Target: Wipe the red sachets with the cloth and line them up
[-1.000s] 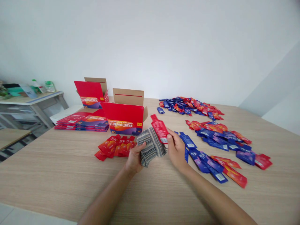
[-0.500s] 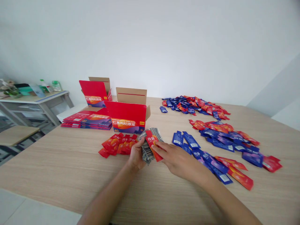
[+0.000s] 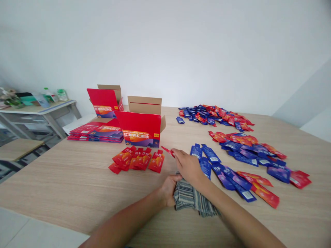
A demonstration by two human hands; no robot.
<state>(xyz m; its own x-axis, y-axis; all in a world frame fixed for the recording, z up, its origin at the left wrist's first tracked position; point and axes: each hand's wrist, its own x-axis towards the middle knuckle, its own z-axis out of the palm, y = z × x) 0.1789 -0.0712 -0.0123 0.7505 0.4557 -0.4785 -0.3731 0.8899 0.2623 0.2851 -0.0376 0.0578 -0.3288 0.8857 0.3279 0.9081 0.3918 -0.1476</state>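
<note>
My left hand (image 3: 169,190) is closed on a grey striped cloth (image 3: 190,198), which hangs in folds over the table. Above it, my right hand (image 3: 188,167) pinches a red pouch (image 3: 168,151), seen nearly edge-on and tilted just off the tabletop. Left of that pouch, one red pouch (image 3: 156,162) lies flat with its front up. Further left is a group of overlapping red pouches (image 3: 125,158). Several blue pouches (image 3: 205,167) lie right of my right hand, partly hidden by it. An open red carton (image 3: 141,132) stands behind the red pouches.
Flattened cartons (image 3: 97,132) are stacked at the left, with a second open carton (image 3: 103,103) behind. A large pile of red and blue pouches (image 3: 214,115) lies at the back right; looser rows (image 3: 248,148) spread nearer. A side desk (image 3: 38,108) stands far left.
The cloth has come down and right with my left hand. One red pouch now lies alone beside the left group. My right hand has moved off the cloth and holds another red pouch.
</note>
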